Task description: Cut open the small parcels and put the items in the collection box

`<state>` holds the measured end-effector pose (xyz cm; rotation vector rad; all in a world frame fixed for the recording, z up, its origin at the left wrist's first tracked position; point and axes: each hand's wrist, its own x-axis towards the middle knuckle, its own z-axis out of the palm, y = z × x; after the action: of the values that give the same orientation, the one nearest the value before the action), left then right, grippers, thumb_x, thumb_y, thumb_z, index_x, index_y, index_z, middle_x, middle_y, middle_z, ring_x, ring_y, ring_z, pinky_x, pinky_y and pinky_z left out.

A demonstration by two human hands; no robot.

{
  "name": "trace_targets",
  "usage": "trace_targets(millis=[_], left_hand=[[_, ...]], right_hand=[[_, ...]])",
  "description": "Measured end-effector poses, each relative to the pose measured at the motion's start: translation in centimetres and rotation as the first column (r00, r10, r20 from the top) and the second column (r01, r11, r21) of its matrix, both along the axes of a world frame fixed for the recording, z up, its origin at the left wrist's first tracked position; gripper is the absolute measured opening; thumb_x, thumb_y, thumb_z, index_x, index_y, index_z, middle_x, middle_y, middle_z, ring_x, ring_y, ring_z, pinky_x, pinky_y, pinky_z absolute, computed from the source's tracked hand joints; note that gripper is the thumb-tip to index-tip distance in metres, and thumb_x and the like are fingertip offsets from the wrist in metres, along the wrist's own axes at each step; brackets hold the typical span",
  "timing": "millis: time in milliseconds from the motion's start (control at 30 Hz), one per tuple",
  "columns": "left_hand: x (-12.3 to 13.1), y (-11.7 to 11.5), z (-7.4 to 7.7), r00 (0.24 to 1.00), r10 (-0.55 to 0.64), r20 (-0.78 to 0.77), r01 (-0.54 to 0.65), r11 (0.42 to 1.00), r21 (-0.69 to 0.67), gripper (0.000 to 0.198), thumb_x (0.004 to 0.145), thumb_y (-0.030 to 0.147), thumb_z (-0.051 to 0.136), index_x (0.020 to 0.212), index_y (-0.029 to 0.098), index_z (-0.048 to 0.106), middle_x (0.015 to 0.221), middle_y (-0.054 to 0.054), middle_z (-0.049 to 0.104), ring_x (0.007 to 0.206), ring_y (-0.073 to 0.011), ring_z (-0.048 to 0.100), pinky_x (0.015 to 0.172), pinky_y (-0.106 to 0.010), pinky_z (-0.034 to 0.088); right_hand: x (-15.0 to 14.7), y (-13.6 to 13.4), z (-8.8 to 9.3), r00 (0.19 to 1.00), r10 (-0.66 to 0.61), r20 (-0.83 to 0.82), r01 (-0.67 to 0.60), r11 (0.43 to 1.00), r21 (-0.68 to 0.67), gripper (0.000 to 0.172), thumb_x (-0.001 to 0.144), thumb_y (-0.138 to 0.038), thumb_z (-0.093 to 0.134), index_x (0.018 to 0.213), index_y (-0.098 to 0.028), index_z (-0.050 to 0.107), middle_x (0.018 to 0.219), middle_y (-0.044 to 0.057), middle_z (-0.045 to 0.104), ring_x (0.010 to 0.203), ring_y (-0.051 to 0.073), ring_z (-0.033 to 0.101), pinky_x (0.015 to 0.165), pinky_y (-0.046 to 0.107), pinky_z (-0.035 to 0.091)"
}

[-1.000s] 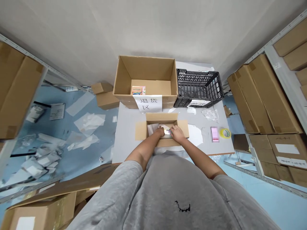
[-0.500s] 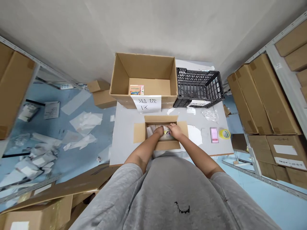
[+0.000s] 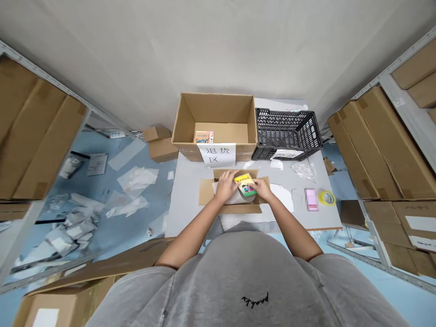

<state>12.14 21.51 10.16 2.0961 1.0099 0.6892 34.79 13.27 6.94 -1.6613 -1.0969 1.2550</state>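
Observation:
A small cardboard box (image 3: 206, 191) with spread flaps lies on the table before me. Over its opening is a small yellow-and-green book (image 3: 245, 185) with cartoon figures on its cover, tilted. My right hand (image 3: 261, 189) is closed on the book's right edge, thumb on the cover. At its left edge is my left hand (image 3: 225, 186), thumb against the book and fingers curved over the box's far side. White wrapping paper (image 3: 235, 197) shows inside the box, partly hidden by my hands and the book.
Behind stand a large cardboard carton (image 3: 180, 152) with a paper sign and a printed item (image 3: 203, 136) inside, and a black plastic crate (image 3: 289, 152). A roll of yellow tape (image 3: 327, 197) and a pink item (image 3: 311, 200) lie right. Shelves with boxes (image 3: 391, 145) flank the table.
The book has come up out of the box's paper into view between my hands. My left hand has moved to its left edge, and the camera view has shifted.

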Motion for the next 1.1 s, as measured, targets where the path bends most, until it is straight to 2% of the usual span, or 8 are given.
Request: trace_targets(millis=[67,133,267,367,633,933,1033,1100], left_hand=[[-0.2,-0.3,0.2,0.988,0.129,0.083,-0.121,0.988,-0.096,0.044,0.100,0.036,0.072,0.141,0.024,0.069,0.134,-0.013,0.072,0.127,-0.0315,0.066,0.110,-0.046,0.053],[-0.1,-0.9,0.0,0.966,0.192,0.175,-0.138,0.950,-0.281,0.034,0.102,0.043,0.068,0.129,0.023,0.073,0.117,-0.010,0.077,0.107,-0.0271,0.072,0.096,-0.040,0.059],[0.5,-2.0,-0.1,0.912,0.252,0.325,-0.020,0.816,-0.578,0.036,0.094,0.058,0.075,0.101,0.022,0.072,0.082,-0.002,0.071,0.066,-0.0171,0.065,0.058,-0.027,0.054],[0.6,-2.2,0.3,0.862,0.342,0.373,-0.008,0.746,-0.666,0.041,0.086,0.059,0.082,0.094,0.022,0.066,0.073,0.001,0.066,0.058,-0.0139,0.058,0.048,-0.023,0.048],[-0.8,-1.6,2.2,0.765,0.488,0.419,-0.169,0.781,-0.601,0.038,0.089,0.053,0.081,0.106,0.019,0.073,0.078,0.000,0.069,0.059,-0.0116,0.055,0.048,-0.021,0.042],[-1.7,0.8,3.4,0.704,0.525,0.479,-0.151,0.769,-0.621,0.047,0.079,0.047,0.091,0.115,0.018,0.080,0.080,-0.001,0.071,0.059,-0.0105,0.053,0.050,-0.021,0.041],[-1.8,0.9,3.3,0.697,0.534,0.478,-0.167,0.770,-0.617,0.048,0.082,0.047,0.089,0.119,0.018,0.081,0.083,-0.002,0.073,0.063,-0.0123,0.056,0.053,-0.022,0.045],[-1.8,0.8,3.2,0.713,0.526,0.464,-0.186,0.780,-0.598,0.051,0.086,0.048,0.086,0.127,0.018,0.080,0.095,-0.005,0.077,0.074,-0.0160,0.065,0.064,-0.026,0.054]], right_hand=[[-0.4,-0.3,0.8,0.968,-0.138,-0.210,0.143,0.990,0.012,0.049,0.081,-0.066,0.079,0.099,-0.020,0.079,0.091,0.006,0.083,0.083,0.027,0.075,0.078,0.037,0.060],[-1.3,-0.4,1.7,0.920,-0.210,-0.330,0.226,0.974,0.009,0.057,0.079,-0.071,0.080,0.105,-0.021,0.077,0.096,0.007,0.083,0.085,0.028,0.076,0.079,0.039,0.062],[-3.5,-0.1,3.2,0.880,-0.266,-0.394,0.311,0.949,0.053,0.058,0.083,-0.074,0.078,0.111,-0.023,0.074,0.101,0.008,0.083,0.092,0.030,0.077,0.082,0.042,0.064],[-4.5,0.5,4.0,0.895,-0.267,-0.356,0.329,0.936,0.123,0.055,0.088,-0.069,0.075,0.118,-0.023,0.074,0.108,0.009,0.082,0.100,0.029,0.077,0.087,0.042,0.065],[-5.4,2.3,5.8,0.895,-0.350,-0.277,0.397,0.907,0.138,0.055,0.079,-0.050,0.087,0.123,-0.018,0.079,0.100,0.008,0.079,0.094,0.025,0.077,0.086,0.037,0.064],[-6.9,5.0,7.8,0.876,-0.355,-0.326,0.424,0.890,0.169,0.055,0.079,-0.048,0.088,0.124,-0.018,0.078,0.087,0.003,0.075,0.081,0.020,0.072,0.073,0.030,0.059],[-6.9,5.2,8.0,0.879,-0.349,-0.326,0.422,0.887,0.188,0.055,0.080,-0.049,0.088,0.124,-0.018,0.078,0.088,0.003,0.075,0.082,0.020,0.072,0.074,0.030,0.059],[-7.1,5.1,8.1,0.878,-0.340,-0.336,0.418,0.888,0.194,0.056,0.082,-0.051,0.087,0.125,-0.019,0.078,0.087,0.003,0.074,0.080,0.019,0.071,0.071,0.030,0.059]])
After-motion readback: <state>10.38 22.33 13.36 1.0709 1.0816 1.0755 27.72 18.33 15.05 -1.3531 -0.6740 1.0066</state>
